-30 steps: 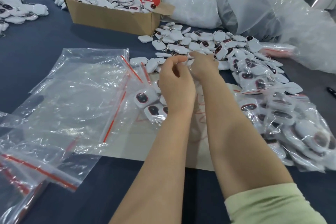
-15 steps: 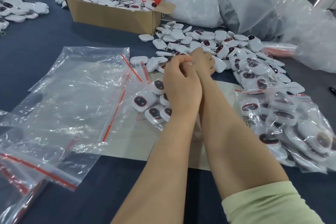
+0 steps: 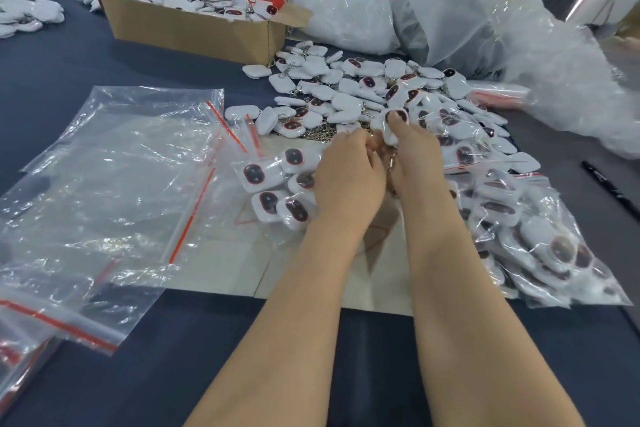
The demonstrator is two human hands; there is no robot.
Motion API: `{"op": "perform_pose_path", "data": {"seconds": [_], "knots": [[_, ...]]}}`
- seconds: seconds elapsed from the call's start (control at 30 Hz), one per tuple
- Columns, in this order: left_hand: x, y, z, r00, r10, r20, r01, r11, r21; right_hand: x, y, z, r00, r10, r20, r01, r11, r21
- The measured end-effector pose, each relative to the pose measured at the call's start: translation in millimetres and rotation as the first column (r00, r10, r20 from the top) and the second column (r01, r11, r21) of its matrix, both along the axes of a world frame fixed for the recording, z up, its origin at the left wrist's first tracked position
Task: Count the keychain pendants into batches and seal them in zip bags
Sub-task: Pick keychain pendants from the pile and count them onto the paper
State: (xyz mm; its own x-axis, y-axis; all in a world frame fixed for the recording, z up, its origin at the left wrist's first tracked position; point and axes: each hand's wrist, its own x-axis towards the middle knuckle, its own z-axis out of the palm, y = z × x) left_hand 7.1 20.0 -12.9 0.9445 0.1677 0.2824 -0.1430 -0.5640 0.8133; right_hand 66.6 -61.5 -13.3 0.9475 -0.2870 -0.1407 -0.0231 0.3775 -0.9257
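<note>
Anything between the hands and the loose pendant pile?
Nothing visible. The right hand pinches a pendant at the near edge of the loose pendant pile; the left hand sits beside it, fingers curled.

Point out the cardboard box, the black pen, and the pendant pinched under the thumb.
cardboard box (image 3: 194, 33): head view, front wall.
black pen (image 3: 610, 188): head view, mid-barrel.
held pendant (image 3: 380, 124): head view, white face, left side.

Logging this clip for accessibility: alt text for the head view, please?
The right hand pinches a white pendant beside the curled left hand, by a loose pile. Empty zip bags lie left, filled bags right.
</note>
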Motion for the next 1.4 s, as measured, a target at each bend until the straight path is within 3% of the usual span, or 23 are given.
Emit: {"op": "perform_pose_path", "data": {"seconds": [0.17, 0.33, 0.5, 0.73, 0.87, 1.0, 1.23, 1.4], "knots": [[2, 2, 2, 0.999, 0.024, -0.022, -0.027, 0.995, -0.101, -4, 1, -10, 0.992, 0.122, 0.027, -0.12, 0.991, -0.057], [2, 3, 2, 0.999, 0.033, -0.023, -0.036, 0.992, -0.118, -6, -1, -13, 0.986, 0.148, 0.082, -0.134, 0.979, -0.153], [3, 2, 2, 0.999, 0.047, -0.018, -0.048, 0.993, -0.103, -9, 0, -13, 0.975, 0.165, 0.15, -0.15, 0.983, -0.108], [3, 2, 1, 0.999, 0.043, -0.013, -0.044, 0.993, -0.111, -4, 2, -12, 0.992, 0.105, 0.065, -0.103, 0.994, -0.034], [3, 2, 0, 0.999, 0.042, -0.017, -0.044, 0.994, -0.104, -4, 4, -12, 0.988, 0.13, 0.085, -0.122, 0.988, -0.095], [3, 1, 1, 0.999, 0.032, -0.009, -0.033, 0.998, -0.057, -1, 3, -12, 0.99, 0.102, 0.096, -0.101, 0.995, -0.017], [1, 1, -1, 1.0, 0.018, -0.013, -0.018, 0.999, -0.027, -6, 4, -7, 0.967, 0.211, 0.14, -0.197, 0.974, -0.11], [2, 2, 0, 0.999, 0.045, 0.002, -0.045, 0.996, -0.072, -8, 4, 4, 0.97, 0.166, 0.177, -0.149, 0.983, -0.11]]}}
